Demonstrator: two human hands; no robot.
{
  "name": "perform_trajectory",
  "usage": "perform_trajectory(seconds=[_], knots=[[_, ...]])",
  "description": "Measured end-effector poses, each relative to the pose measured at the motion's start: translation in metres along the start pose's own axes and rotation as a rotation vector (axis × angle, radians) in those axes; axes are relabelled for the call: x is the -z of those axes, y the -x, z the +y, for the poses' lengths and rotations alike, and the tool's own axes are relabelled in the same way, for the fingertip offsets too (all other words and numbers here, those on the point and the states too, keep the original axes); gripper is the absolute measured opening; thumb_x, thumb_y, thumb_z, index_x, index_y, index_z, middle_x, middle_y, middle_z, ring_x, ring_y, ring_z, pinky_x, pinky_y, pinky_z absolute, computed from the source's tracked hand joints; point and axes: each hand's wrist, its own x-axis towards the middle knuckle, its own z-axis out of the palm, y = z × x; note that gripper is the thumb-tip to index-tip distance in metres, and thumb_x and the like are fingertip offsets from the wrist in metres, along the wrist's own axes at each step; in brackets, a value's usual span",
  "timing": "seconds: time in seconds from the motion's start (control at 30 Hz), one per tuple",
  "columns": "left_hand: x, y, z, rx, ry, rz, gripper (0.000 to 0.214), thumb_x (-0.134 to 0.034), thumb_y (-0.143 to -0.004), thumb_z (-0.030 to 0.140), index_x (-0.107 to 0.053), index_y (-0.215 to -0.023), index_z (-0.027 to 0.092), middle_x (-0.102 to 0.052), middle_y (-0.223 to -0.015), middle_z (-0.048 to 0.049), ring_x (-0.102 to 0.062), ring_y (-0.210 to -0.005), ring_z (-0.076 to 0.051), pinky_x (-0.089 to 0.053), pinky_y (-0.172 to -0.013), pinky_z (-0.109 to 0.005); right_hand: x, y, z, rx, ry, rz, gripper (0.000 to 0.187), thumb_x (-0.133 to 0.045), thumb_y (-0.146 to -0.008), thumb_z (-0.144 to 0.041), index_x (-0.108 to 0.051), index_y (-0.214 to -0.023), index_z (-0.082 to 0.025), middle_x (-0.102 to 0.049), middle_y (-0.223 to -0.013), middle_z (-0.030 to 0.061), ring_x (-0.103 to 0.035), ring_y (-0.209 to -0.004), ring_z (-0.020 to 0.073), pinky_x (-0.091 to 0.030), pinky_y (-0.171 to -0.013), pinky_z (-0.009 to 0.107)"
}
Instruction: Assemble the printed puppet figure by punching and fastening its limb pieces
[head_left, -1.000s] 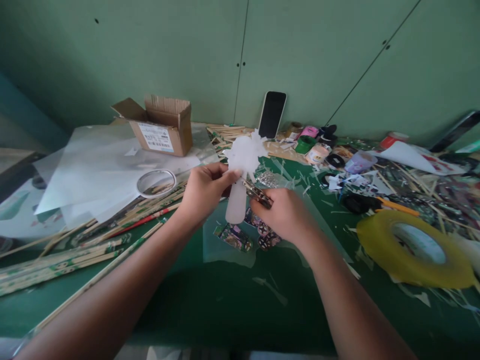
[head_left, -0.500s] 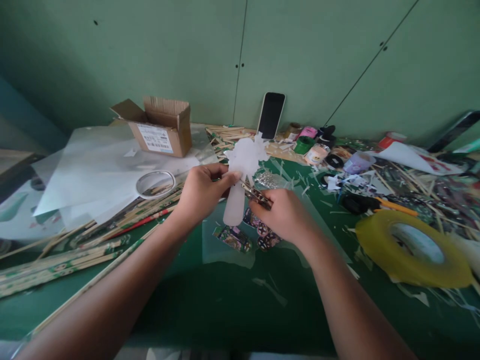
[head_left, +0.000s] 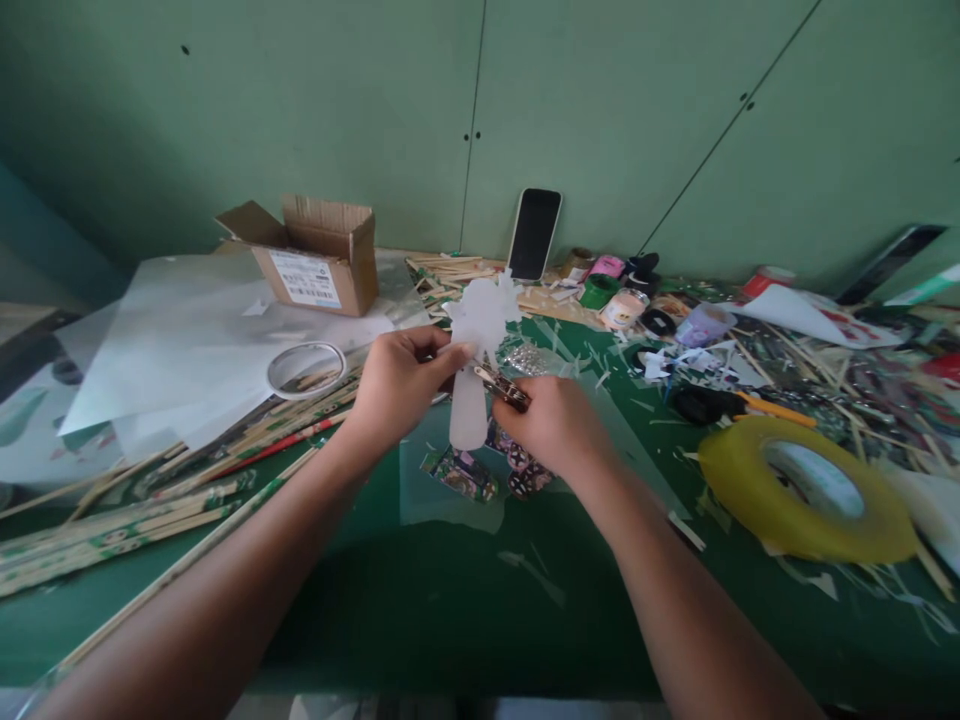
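My left hand (head_left: 401,380) pinches a white paper cutout (head_left: 478,335) with a jagged leafy top and a rounded stem, held upright above the green table (head_left: 450,600). My right hand (head_left: 559,425) is closed round a small pair of scissors (head_left: 501,386), whose blades meet the cutout where the stem joins the top. Below the hands lie patterned paper pieces (head_left: 480,470) on a clear sheet.
An open cardboard box (head_left: 315,255) and white sheets (head_left: 172,350) lie back left, beside a tape ring (head_left: 307,368). Bamboo sticks (head_left: 150,500) spread across the left. A phone (head_left: 534,233) leans on the wall. A yellow tape roll (head_left: 802,490) and craft clutter fill the right.
Both hands with the cutout and scissors have stayed together; the view has shifted slightly, so everything sits a little further left.
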Motion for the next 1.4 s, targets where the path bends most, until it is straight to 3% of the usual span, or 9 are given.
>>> perform_trajectory(seconds=[0.27,0.53,0.7,0.87,1.03,1.2,1.4], knots=[[0.000,0.002,0.002,0.001,0.038,0.012,0.023,-0.072,-0.071,0.031,-0.060,-0.059,0.016,-0.056,-0.053,0.0022,-0.054,-0.049,-0.010,-0.045,-0.048,-0.022,-0.007,-0.004,0.001,-0.016,0.076,0.051,0.027,-0.057,-0.081,-0.032,-0.054,-0.056,-0.022,-0.051,-0.049,0.0029,-0.040,-0.044,0.0151,-0.025,-0.046,0.031],[-0.003,0.003,0.003,0.001,0.069,0.009,0.025,-0.072,-0.072,0.033,-0.058,-0.060,0.016,-0.055,-0.054,0.0028,-0.055,-0.050,-0.011,-0.049,-0.049,-0.023,-0.014,-0.006,0.007,0.028,0.119,0.090,0.028,-0.055,-0.083,-0.031,-0.053,-0.056,-0.022,-0.050,-0.050,0.0031,-0.043,-0.048,0.0167,-0.025,-0.049,0.031],[-0.002,0.001,-0.003,-0.040,-0.051,0.030,0.026,-0.070,-0.074,0.034,-0.054,-0.061,0.017,-0.053,-0.052,0.0031,-0.052,-0.048,-0.010,-0.043,-0.046,-0.022,-0.011,-0.007,0.007,0.049,0.192,0.056,0.025,-0.053,-0.086,-0.030,-0.058,-0.063,-0.021,-0.054,-0.053,0.0044,-0.047,-0.049,0.0179,-0.024,-0.049,0.031],[-0.004,-0.002,-0.008,-0.035,-0.080,-0.015,0.023,-0.070,-0.074,0.035,-0.055,-0.069,0.018,-0.054,-0.060,0.0020,-0.055,-0.053,-0.012,-0.045,-0.048,-0.022,-0.006,-0.005,0.007,0.042,0.165,0.016,0.023,-0.053,-0.087,-0.031,-0.059,-0.068,-0.021,-0.054,-0.053,0.0031,-0.044,-0.046,0.0161,-0.024,-0.046,0.029],[-0.003,-0.002,-0.006,-0.028,-0.042,-0.114,0.021,-0.071,-0.072,0.032,-0.064,-0.083,0.015,-0.065,-0.080,-0.0035,-0.059,-0.064,-0.012,-0.049,-0.053,-0.021,-0.002,-0.003,0.008,0.045,0.148,0.033,0.023,-0.054,-0.087,-0.031,-0.060,-0.067,-0.021,-0.055,-0.053,0.0031,-0.043,-0.046,0.0155,-0.023,-0.046,0.030],[-0.001,-0.003,-0.006,0.091,0.054,-0.167,0.026,-0.073,-0.070,0.034,-0.065,-0.085,0.014,-0.066,-0.083,-0.0041,-0.060,-0.068,-0.013,-0.053,-0.058,-0.024,0.001,-0.004,0.009,0.047,0.117,0.015,0.022,-0.055,-0.087,-0.030,-0.062,-0.069,-0.020,-0.055,-0.054,0.0028,-0.042,-0.046,0.0135,-0.023,-0.045,0.029],[-0.003,-0.004,-0.010,-0.095,-0.127,-0.037,0.021,-0.071,-0.067,0.026,-0.052,-0.071,0.019,-0.051,-0.062,0.0034,-0.045,-0.055,-0.009,-0.036,-0.050,-0.022,0.002,-0.002,0.008,0.095,0.152,0.024,0.025,-0.051,-0.089,-0.031,-0.066,-0.075,-0.018,-0.054,-0.053,0.0024,-0.039,-0.043,0.0118,-0.024,-0.043,0.027]])
